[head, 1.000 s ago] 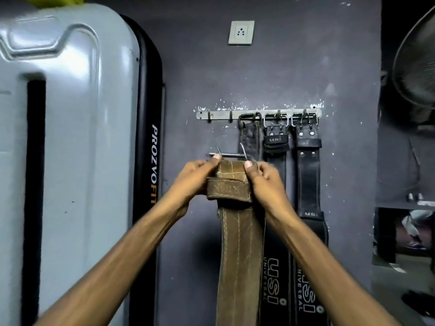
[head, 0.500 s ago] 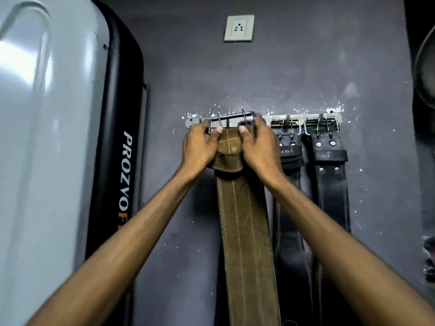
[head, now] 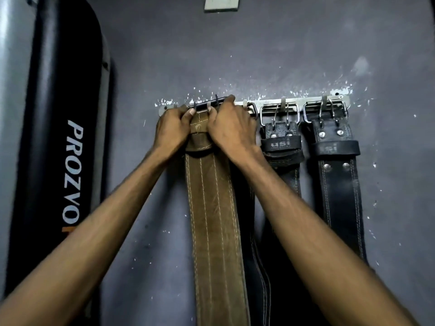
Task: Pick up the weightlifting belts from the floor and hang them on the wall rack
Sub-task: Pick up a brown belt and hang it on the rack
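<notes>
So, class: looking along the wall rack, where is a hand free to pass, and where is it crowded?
Free: bare wall between the black pad and the left hand. Crowded: from the brown belt, gripped by the right hand too, rightward along the rack past the black belts.

Wall rack [head: 310,101] right half crowded: two black belts [head: 282,147] hang by their buckles on adjacent hooks, a third black belt partly hidden behind the brown belt [head: 211,208]. Both hands, left hand [head: 170,130] and right hand [head: 231,130], clamp the brown belt's top at the rack's left part, covering the hooks there. Rack's left end just clear of the left hand. Bare wall above the rack up to the socket [head: 221,3]. Narrow strip of wall left of the rack, then a large black-and-grey PROZVO unit [head: 70,161] blocks that side. Open wall right of the rack's right end.
</notes>
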Demonstrator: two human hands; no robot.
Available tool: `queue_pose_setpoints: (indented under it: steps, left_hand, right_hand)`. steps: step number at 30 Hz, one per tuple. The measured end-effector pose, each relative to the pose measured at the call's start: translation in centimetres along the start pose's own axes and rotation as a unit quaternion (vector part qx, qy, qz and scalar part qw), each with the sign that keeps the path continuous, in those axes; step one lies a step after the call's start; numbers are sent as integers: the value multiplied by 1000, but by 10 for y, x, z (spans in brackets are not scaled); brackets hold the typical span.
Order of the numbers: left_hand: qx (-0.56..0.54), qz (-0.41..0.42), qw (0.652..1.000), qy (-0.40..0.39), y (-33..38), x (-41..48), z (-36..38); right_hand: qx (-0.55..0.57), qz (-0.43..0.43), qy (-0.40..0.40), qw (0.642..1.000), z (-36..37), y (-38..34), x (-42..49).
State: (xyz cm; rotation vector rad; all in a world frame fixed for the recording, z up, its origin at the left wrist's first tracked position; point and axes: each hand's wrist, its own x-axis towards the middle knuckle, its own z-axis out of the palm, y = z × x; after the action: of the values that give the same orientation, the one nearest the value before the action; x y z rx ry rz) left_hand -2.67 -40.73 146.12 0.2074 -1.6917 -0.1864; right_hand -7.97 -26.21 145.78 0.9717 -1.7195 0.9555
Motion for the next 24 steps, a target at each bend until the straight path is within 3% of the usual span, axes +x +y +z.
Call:
queue_pose_setpoints:
  steps: [5, 9, 15, 24]
  left_hand:
    - [-17, 33, 999, -22, -10, -15, 0]
    - [1, 1, 999, -49, -5, -23, -6]
    - [-7, 16, 997, -79, -8, -88, -32]
    - [-32, -69, 984, -163, -12, -208, -73]
  right_hand:
    - [-22, 8, -24, 999, -2, 3, -26]
    - [-4, 21, -46, 999, -7, -1, -37]
    - [55, 78, -71, 993, 0, 9, -80]
    - [58, 107, -77, 990, -2, 9, -183]
